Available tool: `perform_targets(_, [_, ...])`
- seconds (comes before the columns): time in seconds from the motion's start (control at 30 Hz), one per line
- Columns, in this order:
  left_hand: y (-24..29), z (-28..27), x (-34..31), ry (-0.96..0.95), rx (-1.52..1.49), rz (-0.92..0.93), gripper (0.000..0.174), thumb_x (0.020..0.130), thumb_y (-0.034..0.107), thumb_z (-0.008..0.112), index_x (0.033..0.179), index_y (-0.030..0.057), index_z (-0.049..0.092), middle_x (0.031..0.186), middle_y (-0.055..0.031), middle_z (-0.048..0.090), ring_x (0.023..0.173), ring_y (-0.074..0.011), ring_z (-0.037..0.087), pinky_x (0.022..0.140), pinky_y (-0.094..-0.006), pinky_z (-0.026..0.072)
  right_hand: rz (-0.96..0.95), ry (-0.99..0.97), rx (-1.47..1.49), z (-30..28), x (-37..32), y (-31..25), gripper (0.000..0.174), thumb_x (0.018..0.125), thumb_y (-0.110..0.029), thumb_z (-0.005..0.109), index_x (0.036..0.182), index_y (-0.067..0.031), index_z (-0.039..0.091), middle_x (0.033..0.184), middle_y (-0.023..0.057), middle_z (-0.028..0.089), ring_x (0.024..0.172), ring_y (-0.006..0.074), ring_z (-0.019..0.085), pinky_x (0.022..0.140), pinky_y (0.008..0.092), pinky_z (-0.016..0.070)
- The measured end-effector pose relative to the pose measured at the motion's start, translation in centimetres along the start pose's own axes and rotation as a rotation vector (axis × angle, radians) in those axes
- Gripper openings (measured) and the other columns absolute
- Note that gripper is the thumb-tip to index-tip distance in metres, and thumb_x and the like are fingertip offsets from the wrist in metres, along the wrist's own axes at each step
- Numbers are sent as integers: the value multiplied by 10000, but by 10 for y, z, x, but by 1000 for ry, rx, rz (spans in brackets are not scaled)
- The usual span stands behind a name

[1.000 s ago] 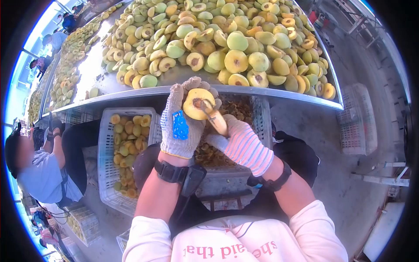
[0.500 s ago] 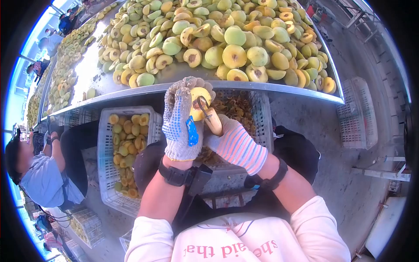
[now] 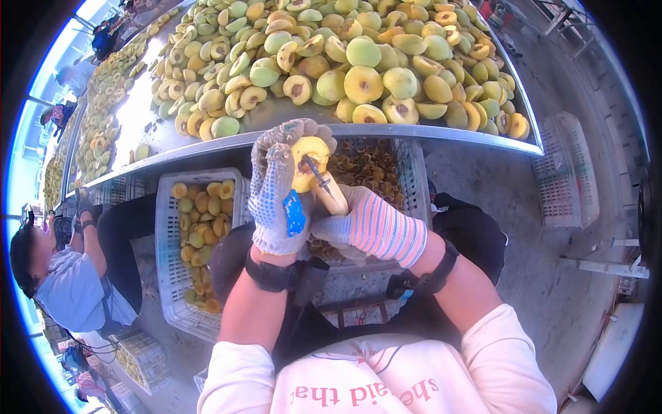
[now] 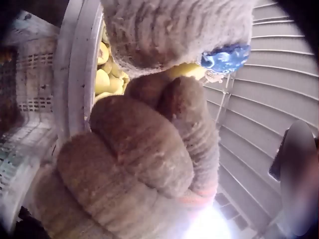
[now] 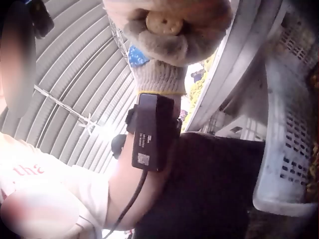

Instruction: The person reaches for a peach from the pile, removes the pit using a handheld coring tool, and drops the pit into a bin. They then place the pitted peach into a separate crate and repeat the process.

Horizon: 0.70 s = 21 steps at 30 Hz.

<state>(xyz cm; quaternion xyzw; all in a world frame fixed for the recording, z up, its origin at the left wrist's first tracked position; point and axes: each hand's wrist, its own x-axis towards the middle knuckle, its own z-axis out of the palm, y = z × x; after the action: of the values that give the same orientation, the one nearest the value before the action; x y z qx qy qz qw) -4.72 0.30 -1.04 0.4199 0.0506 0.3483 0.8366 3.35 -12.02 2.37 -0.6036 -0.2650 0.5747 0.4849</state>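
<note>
In the head view, my gloved left hand (image 3: 274, 200) holds a yellow peach half (image 3: 314, 147) upright, with its cut face turned towards the right hand. My right hand (image 3: 383, 226), in a striped glove, grips the wooden handle of a pitting knife (image 3: 334, 197). Its dark metal tip reaches into the brown hollow at the fruit's centre. A blue patch (image 4: 227, 59) shows on the left glove in the left wrist view, where the right hand's curled fingers (image 4: 142, 144) hide most of the fruit. The round butt of the handle (image 5: 164, 23) pokes from the right fist in the right wrist view.
A metal table (image 3: 276, 123) heaped with halved peaches stands ahead. Below it, a white crate (image 3: 165, 255) holds peach halves, and another crate (image 3: 416, 179) behind the hands holds brown scraps. An upended crate (image 3: 567, 172) stands at right. Another person (image 3: 83, 276) sits at left.
The left hand has turned the peach half from facing upward to facing more sideways, and both hands have shifted slightly left. The knife's tip stays at the fruit's centre while its handle has changed angle.
</note>
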Motion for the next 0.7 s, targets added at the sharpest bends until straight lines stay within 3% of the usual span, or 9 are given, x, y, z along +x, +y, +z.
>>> perform_targets(0.17, [21,-3,13,-23,3,-210,332,994,221,554,1236,-6,553,1266,-163,586,1182,-267,566,1032,-438,451,-201,245,-293,-7,13,27,326,810,-196,697,1047,8,604,782,103,664,697,217,642,663,348,526])
perform_targets(0.2, [21,2,16,64,6,-213,292,1002,209,545,1172,-22,604,1151,-169,651,1056,-249,639,923,-396,525,-258,318,-368,-5,16,34,328,808,-196,702,1042,10,601,779,95,663,691,209,639,659,346,525])
perform_targets(0.3, [14,8,8,179,379,-238,379,1025,320,481,1116,-24,610,1015,-151,684,885,-250,696,786,-360,587,-403,165,-92,13,16,43,292,802,-183,714,991,-1,588,734,70,640,584,177,604,544,321,504])
perform_targets(0.33, [7,7,10,213,351,-191,367,1027,304,475,1043,-23,641,905,-137,698,734,-233,704,644,-325,595,-37,-35,232,6,9,35,263,810,-194,731,951,-37,575,661,44,595,484,133,546,420,281,434])
perform_targets(0.43, [9,12,9,145,457,-167,359,1028,293,470,1035,-23,640,906,-137,696,748,-227,705,628,-324,591,139,-146,281,1,0,18,237,828,-202,727,942,-68,568,598,17,542,427,88,488,354,238,357])
perform_targets(0.47, [3,12,10,198,459,-119,379,1022,314,471,1011,-23,643,880,-136,693,729,-224,698,595,-307,581,146,-155,286,1,-1,15,207,839,-210,713,917,-73,578,571,12,519,428,96,483,366,249,358])
perform_targets(0.7, [20,13,11,4,401,-282,400,994,349,523,966,-31,644,841,-141,682,685,-234,671,608,-335,561,130,-278,382,0,-7,18,180,820,-192,720,839,-82,578,565,1,492,410,103,448,370,256,332])
